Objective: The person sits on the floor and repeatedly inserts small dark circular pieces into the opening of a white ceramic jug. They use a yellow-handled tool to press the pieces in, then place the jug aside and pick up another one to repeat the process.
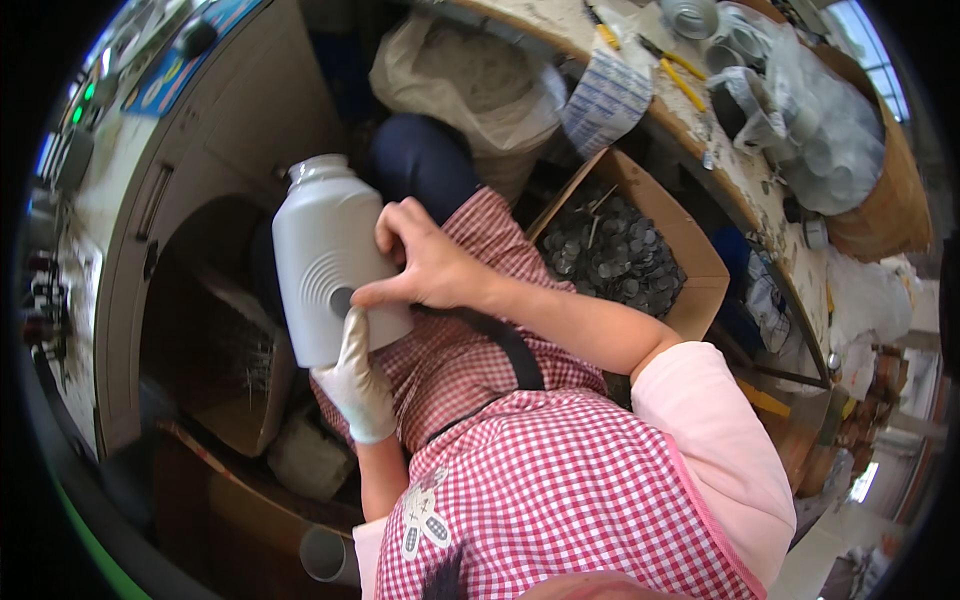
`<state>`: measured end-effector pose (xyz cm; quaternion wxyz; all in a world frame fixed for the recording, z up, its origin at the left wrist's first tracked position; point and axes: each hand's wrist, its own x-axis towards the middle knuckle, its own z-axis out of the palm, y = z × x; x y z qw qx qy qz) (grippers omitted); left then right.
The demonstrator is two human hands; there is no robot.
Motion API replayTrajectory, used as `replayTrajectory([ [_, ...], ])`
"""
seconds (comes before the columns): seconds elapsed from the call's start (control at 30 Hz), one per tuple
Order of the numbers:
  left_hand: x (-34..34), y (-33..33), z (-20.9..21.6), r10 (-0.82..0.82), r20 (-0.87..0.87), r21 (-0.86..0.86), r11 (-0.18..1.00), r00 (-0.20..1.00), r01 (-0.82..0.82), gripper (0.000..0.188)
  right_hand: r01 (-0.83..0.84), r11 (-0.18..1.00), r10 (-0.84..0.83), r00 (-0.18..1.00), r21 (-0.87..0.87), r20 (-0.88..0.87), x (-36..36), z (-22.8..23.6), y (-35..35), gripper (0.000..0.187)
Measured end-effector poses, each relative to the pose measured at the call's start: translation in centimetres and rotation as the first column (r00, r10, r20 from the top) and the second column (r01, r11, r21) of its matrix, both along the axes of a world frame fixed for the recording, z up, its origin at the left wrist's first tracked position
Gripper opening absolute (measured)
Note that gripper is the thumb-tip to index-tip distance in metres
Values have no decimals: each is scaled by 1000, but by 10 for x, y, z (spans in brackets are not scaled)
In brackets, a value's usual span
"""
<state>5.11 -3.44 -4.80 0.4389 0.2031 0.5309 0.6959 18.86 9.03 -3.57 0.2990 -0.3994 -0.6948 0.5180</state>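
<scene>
A white plastic bottle (325, 235) with a threaded open neck and curved ridges on its side is held tilted above my lap. My left hand (362, 392), in a pale glove, grips it near the base, thumb laid up along its side. A small dark grey disc (342, 302) lies against the bottle's wall beside the ridges. My bare right hand (430, 262) touches the disc's edge with its thumb, while its curled fingers rest at the bottle's right side. Both thumb tips meet close to the disc. The bottle's far side is hidden.
A cardboard box (705, 285) of many grey discs stands to the right, below a workbench (690, 135) bearing yellow-handled pliers (683, 85) and bagged parts (825, 150). Ahead is a white sack (400, 60). A cabinet (220, 130) with machinery borders my left.
</scene>
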Motion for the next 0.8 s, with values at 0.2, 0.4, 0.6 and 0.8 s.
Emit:
replayTrajectory([
  [0.2, 7, 18, 26, -46, -151, 79, 995, 988, 58, 36, -163, 938, 118, 980, -307, -159, 38, 10, 47, 41],
  [0.4, -7, 23, 26, -37, 16, 53, 998, 999, 37, 36, 54, 342, -704, 676, 938, 218, 228, 35, 293, 31],
  [0.6, -27, 12, 30, -175, 185, 78, 983, 967, 163, 40, -239, 737, -567, 290, 632, 771, 346, -2, 447, 38],
  [0.8, -25, 20, 44, -28, 388, -84, 994, 921, 66, 32, 228, 970, -229, 973, -84, 2, 188, 75, 248, 32],
])
